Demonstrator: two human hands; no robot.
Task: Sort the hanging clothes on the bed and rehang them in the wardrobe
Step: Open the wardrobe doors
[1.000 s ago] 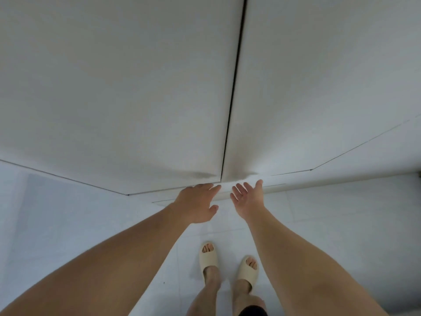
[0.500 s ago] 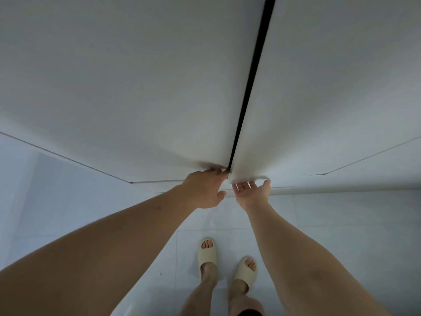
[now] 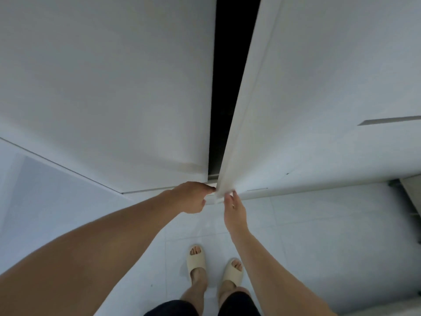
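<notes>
Head view: left hand hooked under left wardrobe door, right hand gripping right wardrobe door bottom corner, 2 doors ajar.

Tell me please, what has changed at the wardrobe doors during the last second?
The right door has swung out toward the person, pulled at its bottom corner by the right hand, so a dark gap has opened. The left hand has closed on the left door bottom edge. The feet stayed put.
</notes>
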